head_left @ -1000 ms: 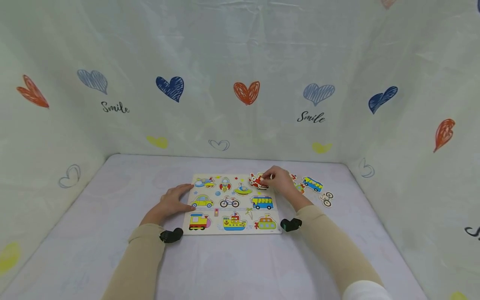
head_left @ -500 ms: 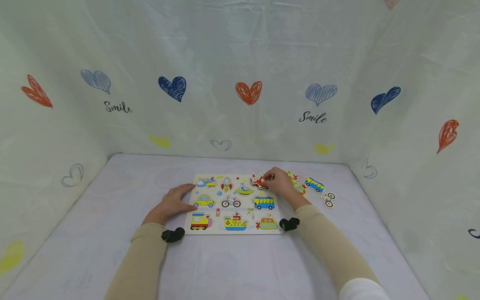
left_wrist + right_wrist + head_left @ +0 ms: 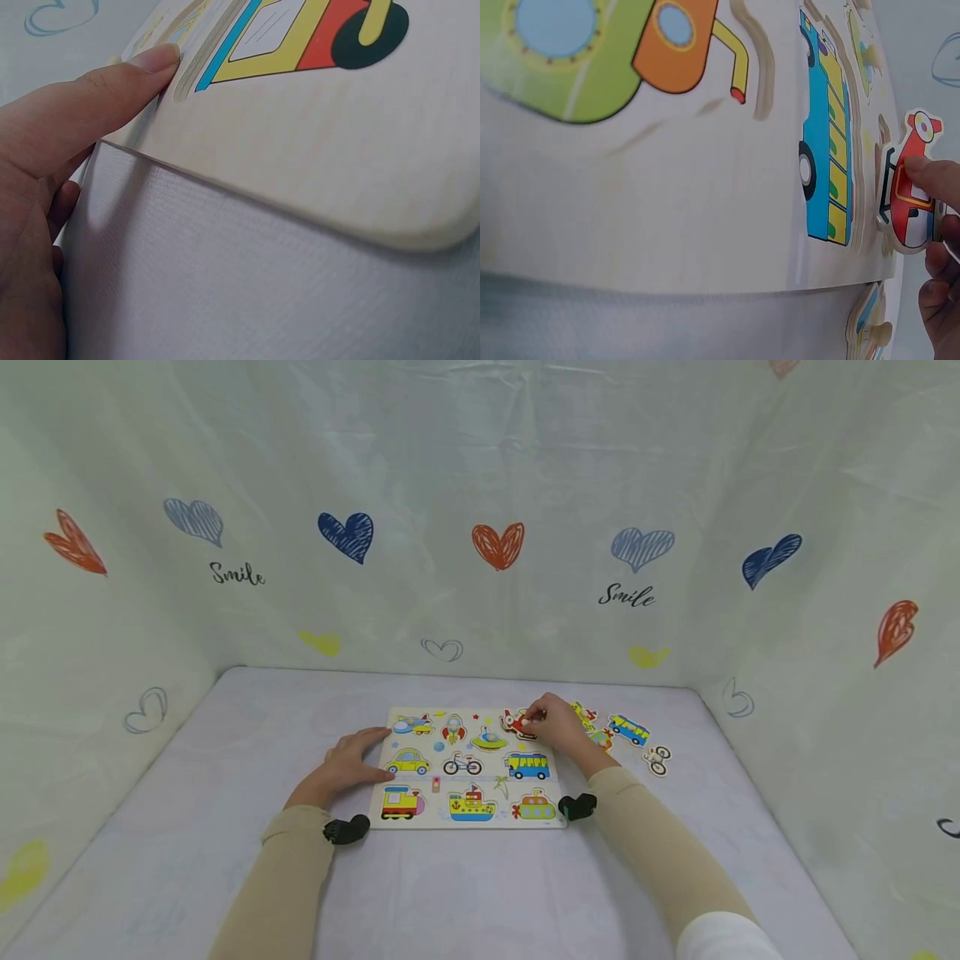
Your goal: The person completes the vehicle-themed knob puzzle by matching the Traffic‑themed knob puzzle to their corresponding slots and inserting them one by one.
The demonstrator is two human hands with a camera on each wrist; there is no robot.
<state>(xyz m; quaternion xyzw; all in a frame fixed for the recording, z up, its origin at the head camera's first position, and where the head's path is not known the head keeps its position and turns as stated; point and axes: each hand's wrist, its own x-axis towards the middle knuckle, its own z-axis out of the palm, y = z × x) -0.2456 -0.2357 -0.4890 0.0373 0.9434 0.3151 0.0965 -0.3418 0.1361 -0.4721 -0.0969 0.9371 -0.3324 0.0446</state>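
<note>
The person's right hand (image 3: pixel 558 727) pinches a red, helicopter-shaped wooden piece (image 3: pixel 901 196) between thumb and fingers at the far right corner of a pale, rectangular wooden puzzle board (image 3: pixel 435 810); whether it is fully seated cannot be told. The left hand (image 3: pixel 343 766), thumb and fingers spread wide, rests on the board's left edge. Near the right hand, a loose blue-and-yellow bus piece (image 3: pixel 628 729) and a pale two-wheeled piece (image 3: pixel 657 761) lie on the white-covered table (image 3: pixel 450 893).

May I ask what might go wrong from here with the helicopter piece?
The helicopter piece, held by the right hand, looks raised off the puzzle board, so it might seat crookedly. The left hand rests only at the board's left edge, so pressing at the right could shift it.
</note>
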